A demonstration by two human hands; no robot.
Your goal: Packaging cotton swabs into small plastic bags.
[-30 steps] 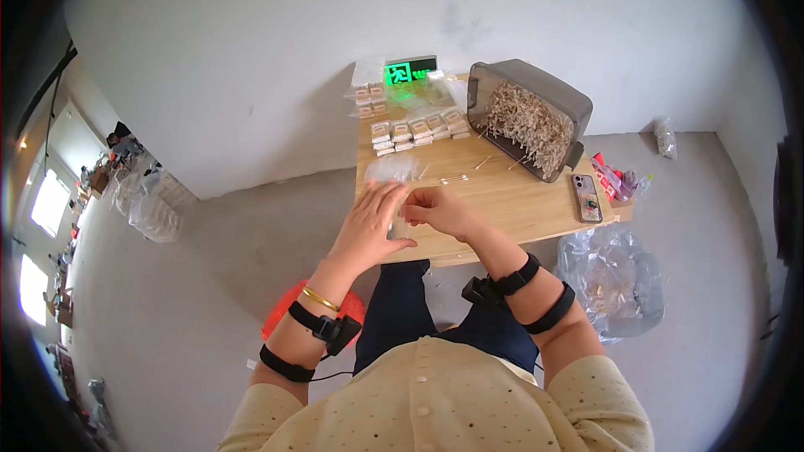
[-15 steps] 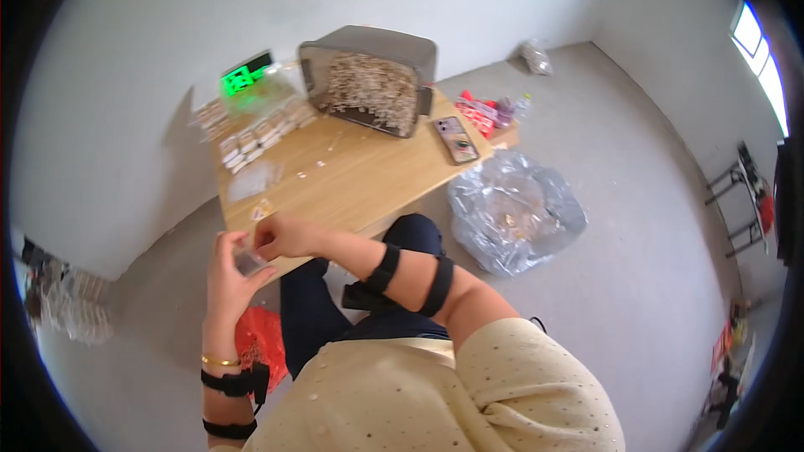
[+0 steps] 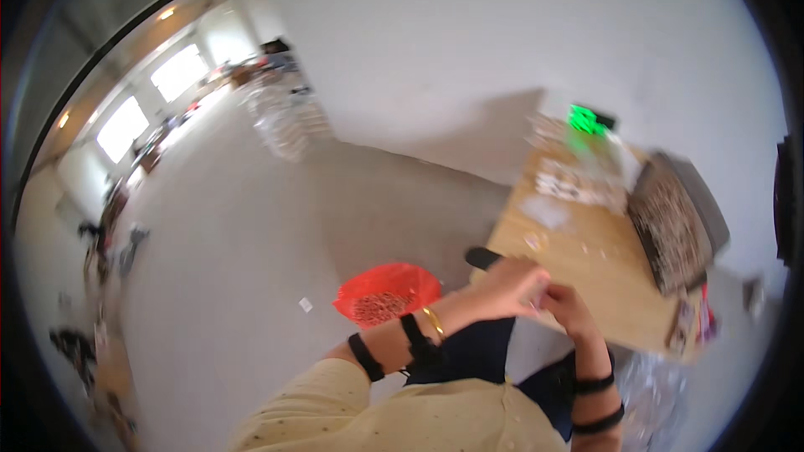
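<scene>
Both hands meet over the near edge of the wooden table (image 3: 607,293). My left hand (image 3: 507,289) is closed around a small clear plastic bag (image 3: 534,293), mostly covered by the fingers and blurred. My right hand (image 3: 571,310) is closed in a pinch against it; what lies between its fingertips is hidden. On the tabletop just beyond them is a small yellow-and-white piece (image 3: 535,241). Flat clear bags (image 3: 546,212) lie farther back, before a row of filled small packets (image 3: 578,184).
A scale with a green lit display (image 3: 589,121) stands at the back of the table. Right of it, a grey bin (image 3: 708,209) lies tipped, full of small brownish pieces. A red bag (image 3: 394,285) of small pieces sits on the floor; clear plastic (image 3: 653,393) lies at lower right.
My view has swung left, so the table now appears at the right and more of the room shows. Both hands stay together at the small bag, now raised and blurred.
</scene>
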